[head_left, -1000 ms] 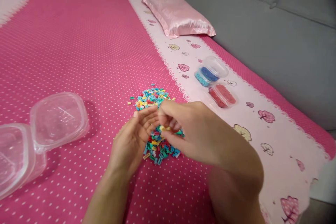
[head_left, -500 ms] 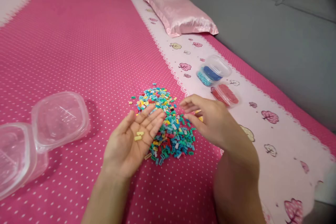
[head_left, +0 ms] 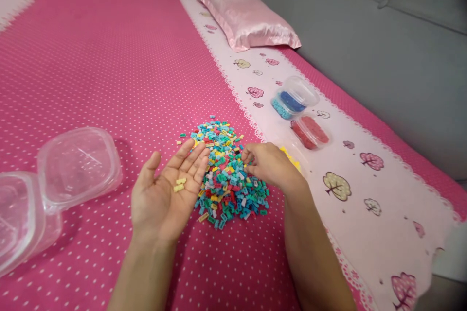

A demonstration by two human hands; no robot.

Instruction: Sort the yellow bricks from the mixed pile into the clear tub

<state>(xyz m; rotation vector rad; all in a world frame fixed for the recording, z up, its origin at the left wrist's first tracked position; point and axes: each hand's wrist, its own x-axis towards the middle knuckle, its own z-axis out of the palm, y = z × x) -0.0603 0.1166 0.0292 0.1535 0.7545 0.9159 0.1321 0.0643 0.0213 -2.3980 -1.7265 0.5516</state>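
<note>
My left hand (head_left: 166, 194) is palm up with its fingers stretched out, left of the pile. Small pale yellow toy bricks (head_left: 179, 185) lie loose on that palm. A heap of small mixed toy bricks (head_left: 229, 189), in teal, blue, red, yellow and white, is spread on the bed between my hands. Over the heap's right edge, my right hand (head_left: 268, 163) has its fingers curled together. Its fingertips are partly hidden, and I cannot make out whether a brick is between them. Bright yellow bricks (head_left: 291, 158) show just behind its wrist.
Clear tubs hold blue bricks (head_left: 292, 101) and red bricks (head_left: 310, 132) on the right. Two clear plastic containers (head_left: 80, 167) (head_left: 18, 218) stand at left. A pink pillow (head_left: 251, 22) lies against the grey headboard (head_left: 350, 53). The bed cover (head_left: 109, 73) is pink with dots.
My left hand has shifted left with the yellow bricks still on its palm. My right hand has moved left and down to the heap, its fingers curling in, uncovering the bright yellow bricks behind.
</note>
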